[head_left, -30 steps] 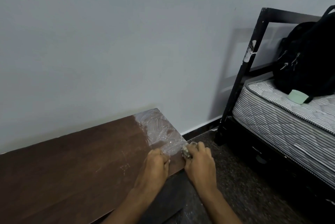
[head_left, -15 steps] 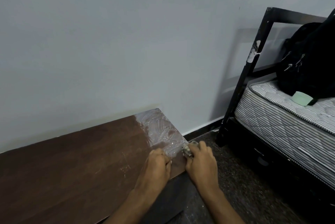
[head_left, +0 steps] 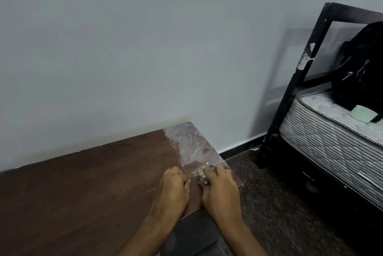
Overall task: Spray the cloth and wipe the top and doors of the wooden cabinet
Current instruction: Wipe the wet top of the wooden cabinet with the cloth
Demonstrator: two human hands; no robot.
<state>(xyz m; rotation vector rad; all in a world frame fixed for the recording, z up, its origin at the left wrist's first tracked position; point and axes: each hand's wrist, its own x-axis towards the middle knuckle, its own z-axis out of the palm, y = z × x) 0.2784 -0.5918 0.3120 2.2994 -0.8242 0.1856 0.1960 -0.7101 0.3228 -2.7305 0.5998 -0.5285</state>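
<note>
The dark brown wooden cabinet top (head_left: 83,189) runs along the grey wall. Its far right corner carries a whitish, smeared dusty patch (head_left: 192,144). My right hand (head_left: 219,191) grips a small, dirty balled-up cloth (head_left: 202,177) at the near edge of that patch, close to the cabinet's right end. My left hand (head_left: 174,187) lies just left of it, fingers curled down against the wood, thumb close to the cloth. Whether it holds any of the cloth is hidden. The cabinet doors and a spray bottle are out of view.
A black metal bed frame (head_left: 290,90) stands to the right with a striped mattress (head_left: 331,135). On the mattress lie a black backpack (head_left: 360,69) and a pale green round container (head_left: 363,113). Dark speckled floor (head_left: 279,204) separates cabinet and bed.
Both hands stay at the right end of the cabinet top with the cloth, shifting only slightly; the camera has drifted a little to the left.
</note>
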